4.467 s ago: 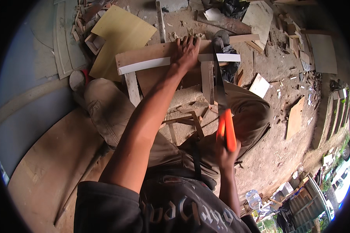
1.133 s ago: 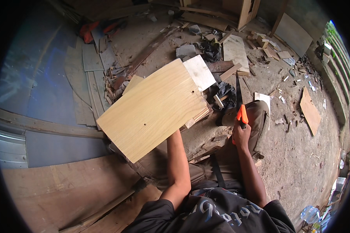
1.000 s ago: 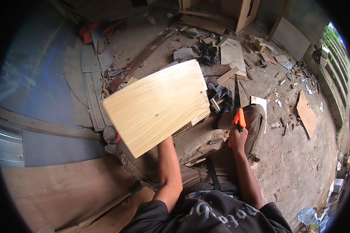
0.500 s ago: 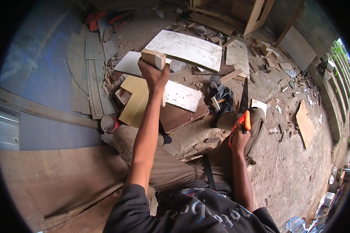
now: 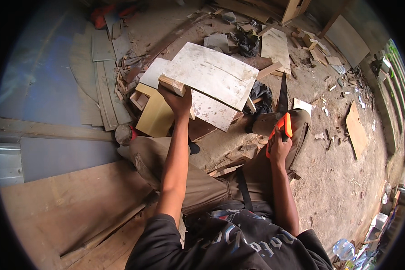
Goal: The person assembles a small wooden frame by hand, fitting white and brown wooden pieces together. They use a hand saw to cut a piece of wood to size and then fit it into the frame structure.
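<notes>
My left hand (image 5: 177, 102) is closed round a pale wooden block (image 5: 172, 84), out in front of my left thigh. The block lies against the left edge of a white, stained board (image 5: 211, 76), tilted over other pieces; whether the two are joined I cannot tell. A second white panel (image 5: 211, 111) with flaked paint shows beneath it. My right hand (image 5: 280, 146) grips a handsaw (image 5: 282, 121) by its orange and black handle, beside my right knee. Its dark blade points up and away from me, touching no wood.
Yellowish panels (image 5: 155, 114) lie left of the white boards. A black plastic bag (image 5: 260, 95) sits beyond my right foot. Wood scraps (image 5: 317, 47) litter the floor at the far right, with a loose plywood piece (image 5: 356, 130) nearer. A large brown board (image 5: 76, 202) lies at my left.
My left hand, the block and the white board have come lower and nearer together, uncovering floor and rubble behind. The handsaw stays in my right hand, nearly unmoved; the view has shifted slightly.
</notes>
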`<state>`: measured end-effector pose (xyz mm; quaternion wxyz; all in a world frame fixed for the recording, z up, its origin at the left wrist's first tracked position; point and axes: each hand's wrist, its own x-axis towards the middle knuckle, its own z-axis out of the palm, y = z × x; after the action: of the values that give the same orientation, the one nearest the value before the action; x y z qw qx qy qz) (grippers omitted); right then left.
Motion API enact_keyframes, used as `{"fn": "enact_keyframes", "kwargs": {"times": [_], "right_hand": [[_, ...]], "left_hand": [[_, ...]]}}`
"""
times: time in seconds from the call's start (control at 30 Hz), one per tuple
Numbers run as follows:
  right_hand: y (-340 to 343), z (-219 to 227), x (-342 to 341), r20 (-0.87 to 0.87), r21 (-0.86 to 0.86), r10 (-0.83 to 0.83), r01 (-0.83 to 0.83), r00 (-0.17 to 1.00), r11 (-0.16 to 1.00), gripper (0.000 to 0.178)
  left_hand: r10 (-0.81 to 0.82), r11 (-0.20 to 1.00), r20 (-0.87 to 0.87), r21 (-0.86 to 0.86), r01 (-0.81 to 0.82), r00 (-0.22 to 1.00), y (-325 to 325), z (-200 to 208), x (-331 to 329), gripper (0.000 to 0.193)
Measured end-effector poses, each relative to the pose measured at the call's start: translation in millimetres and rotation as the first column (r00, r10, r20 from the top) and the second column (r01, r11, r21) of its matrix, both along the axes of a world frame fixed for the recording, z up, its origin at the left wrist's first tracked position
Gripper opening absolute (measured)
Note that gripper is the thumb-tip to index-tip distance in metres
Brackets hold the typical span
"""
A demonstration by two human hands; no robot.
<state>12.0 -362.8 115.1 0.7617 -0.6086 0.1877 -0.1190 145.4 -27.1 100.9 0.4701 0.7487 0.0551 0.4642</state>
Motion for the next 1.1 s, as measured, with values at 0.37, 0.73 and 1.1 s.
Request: {"fn": "enact_keyframes", "kwargs": {"times": [0.37,0.73,1.1], "right_hand": [[-2.1,-6.5,-2.6,-0.057,-0.17,0.016,-0.026,0.998,0.985,0.023],[5.3,-0.5,-8.2,-0.02,-0.196,0.058,-0.06,0.998,0.979,0.028],[11.7,14.2,-10.9,0.034,-0.142,0.093,-0.087,0.995,0.986,0.019]], "left_hand": [[0.039,0.981,-0.089,-0.187,-0.055,0.995,-12.1,-56.7,-48.4,0.087],[0.009,0.989,-0.198,-0.143,-0.038,0.98,-33.3,-47.8,-60.7,0.089],[0.084,0.985,-0.286,-0.119,-0.122,0.955,-35.0,-41.3,-64.9,0.095]]}}
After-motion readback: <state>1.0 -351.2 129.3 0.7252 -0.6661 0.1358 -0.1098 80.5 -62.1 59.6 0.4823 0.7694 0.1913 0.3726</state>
